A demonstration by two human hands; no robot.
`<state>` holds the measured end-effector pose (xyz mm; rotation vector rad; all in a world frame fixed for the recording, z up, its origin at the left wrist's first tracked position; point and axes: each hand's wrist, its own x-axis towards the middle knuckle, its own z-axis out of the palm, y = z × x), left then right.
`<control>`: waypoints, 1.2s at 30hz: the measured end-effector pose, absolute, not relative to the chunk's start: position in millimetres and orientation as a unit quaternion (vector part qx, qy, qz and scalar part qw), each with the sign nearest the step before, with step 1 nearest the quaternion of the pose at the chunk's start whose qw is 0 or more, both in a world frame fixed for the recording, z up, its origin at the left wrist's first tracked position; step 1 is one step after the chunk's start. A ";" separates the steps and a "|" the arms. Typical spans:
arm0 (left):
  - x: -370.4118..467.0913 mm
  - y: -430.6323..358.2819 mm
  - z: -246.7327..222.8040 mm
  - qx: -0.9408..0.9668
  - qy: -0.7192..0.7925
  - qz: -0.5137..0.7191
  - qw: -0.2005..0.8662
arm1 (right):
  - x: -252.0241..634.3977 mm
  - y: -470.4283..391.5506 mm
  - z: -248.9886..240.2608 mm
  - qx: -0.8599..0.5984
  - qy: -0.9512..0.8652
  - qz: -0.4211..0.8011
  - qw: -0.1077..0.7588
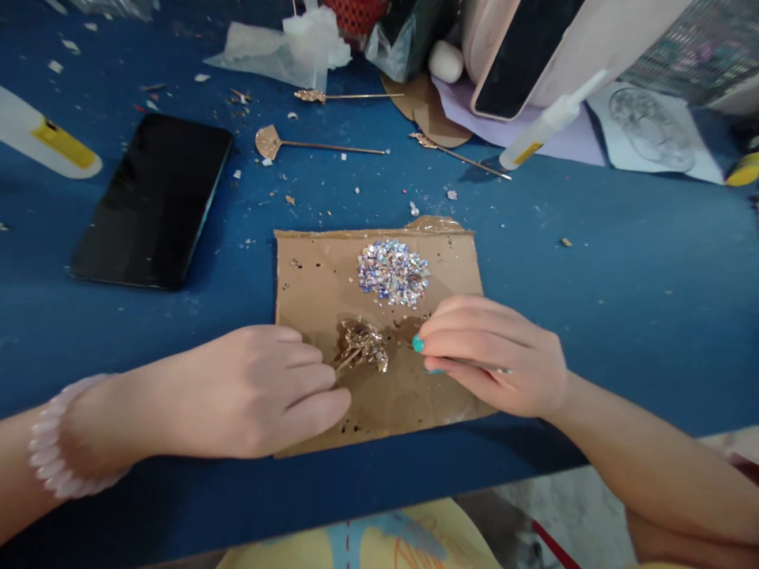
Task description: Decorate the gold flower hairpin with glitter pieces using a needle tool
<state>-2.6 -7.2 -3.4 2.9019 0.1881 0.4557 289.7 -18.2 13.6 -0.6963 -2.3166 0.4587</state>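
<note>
A piece of brown cardboard (379, 411) lies on the blue table, with a pile of small shiny rhinestones (392, 273) near its top. Below the pile is a gold, leaf-like ornament (363, 344) set with sparkling bits. My left hand (278, 395), wearing a pale bead bracelet (50, 442), is closed on the ornament's thin stem at the cardboard's left side. To the right, my right hand (492, 352) pinches a thin metal tool (480, 366), its tip close to the ornament's right side.
A black phone (154, 201) lies at the left beside a white-and-yellow device (50, 134). Gold hairpins (332, 147) lie behind the cardboard. A glue bottle (542, 130), a pink case (569, 39), papers (655, 130) and plastic wrap (266, 55) are at the back.
</note>
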 end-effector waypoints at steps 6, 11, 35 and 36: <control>-2.2 -6.5 -2.6 0.981 0.064 0.152 0.102 | 288.6 -18.6 14.9 -0.255 -0.897 0.155 0.326; -1.8 -6.3 -2.4 0.981 0.061 0.149 0.107 | 289.1 -20.2 14.5 -0.239 -0.903 0.136 0.329; -1.7 -6.6 -2.4 0.981 0.065 0.151 0.106 | 289.8 -24.6 23.5 -0.241 -0.925 0.059 0.287; -1.6 -6.5 -2.3 0.981 0.063 0.151 0.106 | 289.7 -24.1 22.6 -0.251 -0.920 0.074 0.292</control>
